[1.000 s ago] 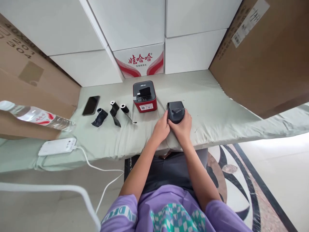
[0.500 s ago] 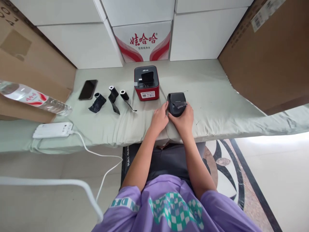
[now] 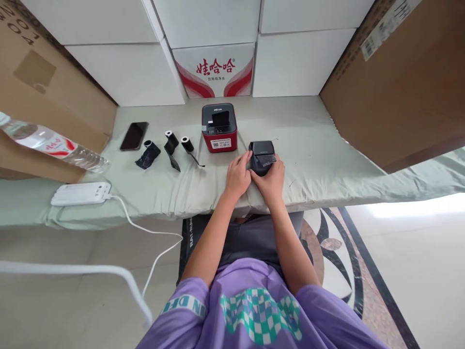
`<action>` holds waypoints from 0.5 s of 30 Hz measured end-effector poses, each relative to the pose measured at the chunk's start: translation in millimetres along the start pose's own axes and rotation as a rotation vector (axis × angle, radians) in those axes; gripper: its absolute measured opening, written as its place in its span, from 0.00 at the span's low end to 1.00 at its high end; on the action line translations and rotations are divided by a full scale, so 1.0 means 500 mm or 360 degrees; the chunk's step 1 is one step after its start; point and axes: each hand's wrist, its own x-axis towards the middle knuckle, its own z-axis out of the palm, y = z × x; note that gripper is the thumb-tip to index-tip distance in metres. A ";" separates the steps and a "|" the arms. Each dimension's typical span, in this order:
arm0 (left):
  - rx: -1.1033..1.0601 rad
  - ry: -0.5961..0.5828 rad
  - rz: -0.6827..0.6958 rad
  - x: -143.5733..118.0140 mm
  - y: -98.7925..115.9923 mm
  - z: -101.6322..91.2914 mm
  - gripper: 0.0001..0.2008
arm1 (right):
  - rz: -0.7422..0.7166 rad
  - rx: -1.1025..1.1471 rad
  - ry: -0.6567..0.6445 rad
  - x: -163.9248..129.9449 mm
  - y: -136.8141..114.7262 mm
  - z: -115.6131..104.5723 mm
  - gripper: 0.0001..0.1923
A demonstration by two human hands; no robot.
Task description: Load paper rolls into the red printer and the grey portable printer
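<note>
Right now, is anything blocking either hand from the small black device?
Nothing visible. The left hand appears to touch the black device on its left, and the right hand curls around its near right corner. The red-and-black box stands beyond and left, outside that gap.

The person's bare left hand [image 3: 238, 177] lies back upward, fingers close together and angled forward. Just right of those fingers, the bare right hand [image 3: 271, 184] curves, its thumb spread toward them. Behind the fingers, the slim bare left forearm [image 3: 209, 238] and right forearm [image 3: 292, 243] converge toward the wrists.
</note>
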 end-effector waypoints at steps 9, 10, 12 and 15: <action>-0.0217 -0.0180 -0.0108 0.155 -0.002 -0.017 0.42 | -0.0014 -0.0014 -0.0018 0.000 -0.001 -0.006 0.47; -0.0257 -0.0190 -0.0146 0.157 -0.002 -0.018 0.41 | -0.0028 -0.0016 -0.0028 0.000 0.000 -0.008 0.47; -0.0312 -0.0105 -0.0181 0.137 -0.002 -0.024 0.38 | -0.0052 -0.0014 -0.0053 0.000 0.001 -0.009 0.46; -0.0264 0.0113 -0.0198 0.083 0.004 -0.041 0.31 | -0.0057 -0.0028 -0.0062 0.000 0.004 -0.008 0.46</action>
